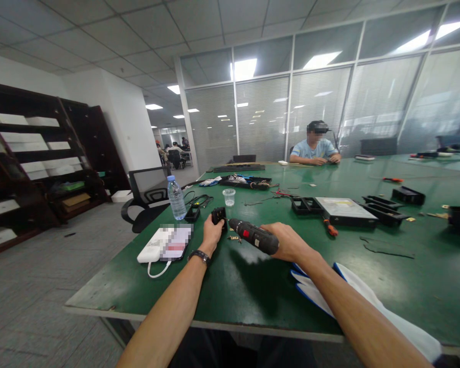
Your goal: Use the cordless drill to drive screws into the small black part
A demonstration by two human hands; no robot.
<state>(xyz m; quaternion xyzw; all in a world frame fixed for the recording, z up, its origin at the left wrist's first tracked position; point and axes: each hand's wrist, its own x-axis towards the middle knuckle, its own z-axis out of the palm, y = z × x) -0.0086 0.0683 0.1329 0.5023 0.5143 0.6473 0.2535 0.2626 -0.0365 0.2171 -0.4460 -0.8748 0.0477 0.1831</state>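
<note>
My left hand (212, 232) is closed around a small black plastic part (219, 216) that stands on the green table (230, 291). In my right hand (285, 239) is a black cordless drill (255, 235) with a red patch on its side, held by the grip. Its nose points left at the plastic part, and I cannot tell whether the tip touches it. Small metal pieces (234, 238) lie on the table below the drill's nose. A clear plastic cup (229, 197) stands just behind the part.
Left of my hand are a water bottle (176, 198), a white power bank (159, 244) and a cabled phone. White gloves (383, 306) lie under my right forearm. To the right sit a disc drive (345, 211), black trays (305, 205) and an orange-handled tool (330, 227). Across the table sits a person (315, 145).
</note>
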